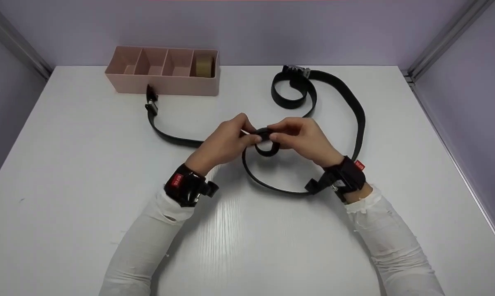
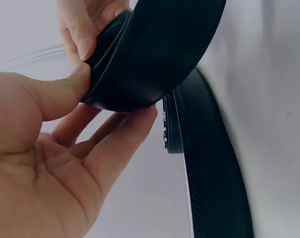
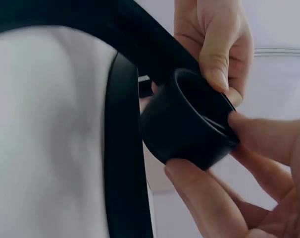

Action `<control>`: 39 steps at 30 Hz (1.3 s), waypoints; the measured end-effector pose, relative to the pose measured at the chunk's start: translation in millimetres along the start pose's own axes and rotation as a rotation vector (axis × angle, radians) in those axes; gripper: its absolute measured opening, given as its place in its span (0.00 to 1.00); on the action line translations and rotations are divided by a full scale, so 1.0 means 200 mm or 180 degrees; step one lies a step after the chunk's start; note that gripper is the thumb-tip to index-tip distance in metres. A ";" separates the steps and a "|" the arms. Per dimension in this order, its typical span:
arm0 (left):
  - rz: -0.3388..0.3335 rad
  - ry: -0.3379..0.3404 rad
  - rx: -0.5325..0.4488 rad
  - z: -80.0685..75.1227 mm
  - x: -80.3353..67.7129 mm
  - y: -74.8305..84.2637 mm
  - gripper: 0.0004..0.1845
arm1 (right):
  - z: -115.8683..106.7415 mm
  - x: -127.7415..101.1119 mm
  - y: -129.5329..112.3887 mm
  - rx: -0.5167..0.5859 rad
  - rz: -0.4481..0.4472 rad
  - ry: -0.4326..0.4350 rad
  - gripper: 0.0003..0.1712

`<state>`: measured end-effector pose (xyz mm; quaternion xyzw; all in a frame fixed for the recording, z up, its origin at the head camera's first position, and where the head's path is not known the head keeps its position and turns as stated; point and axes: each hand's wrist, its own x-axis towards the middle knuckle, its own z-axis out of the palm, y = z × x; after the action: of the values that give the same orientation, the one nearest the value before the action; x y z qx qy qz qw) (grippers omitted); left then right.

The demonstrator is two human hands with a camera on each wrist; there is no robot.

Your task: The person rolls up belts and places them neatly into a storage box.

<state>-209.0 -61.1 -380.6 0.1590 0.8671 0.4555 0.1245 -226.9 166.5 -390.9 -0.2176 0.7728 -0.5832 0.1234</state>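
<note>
At the centre of the surface (image 1: 66, 164), the left hand (image 1: 224, 142) and right hand (image 1: 303, 137) pinch the belt's (image 1: 268, 142) rolled end from 9 and 3 o'clock, keeping the coil tight.

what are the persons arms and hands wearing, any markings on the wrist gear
Both arms are in long white sleeves, wrinkled, the left sleeve and right sleeve alike. The left hand and right hand are bare, no gloves. Each wrist carries a black strapped camera unit, left wrist unit and right wrist unit, each with a small red tag bearing white lettering too small to read.
</note>
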 end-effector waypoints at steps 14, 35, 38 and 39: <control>0.0180 0.0513 -0.0279 0.00 0.01 0.00 0.14 | 0.05 0.01 0.03 0.0870 -0.0046 0.0500 0.19; 0.0407 0.0348 0.0215 0.03 0.00 0.00 0.09 | 0.02 -0.02 -0.03 0.0095 0.0069 -0.0112 0.15; 0.0332 0.0343 0.0143 0.03 0.00 0.00 0.10 | 0.02 -0.01 -0.01 0.0243 0.0049 0.0003 0.15; 0.0309 0.0346 0.0092 0.03 0.00 0.00 0.11 | 0.02 -0.01 0.00 0.0306 0.0049 0.0052 0.15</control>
<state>-207.0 -56.0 -383.3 0.1776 0.8703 0.4563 0.0527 -223.3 163.5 -391.3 -0.2008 0.7466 -0.6204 0.1320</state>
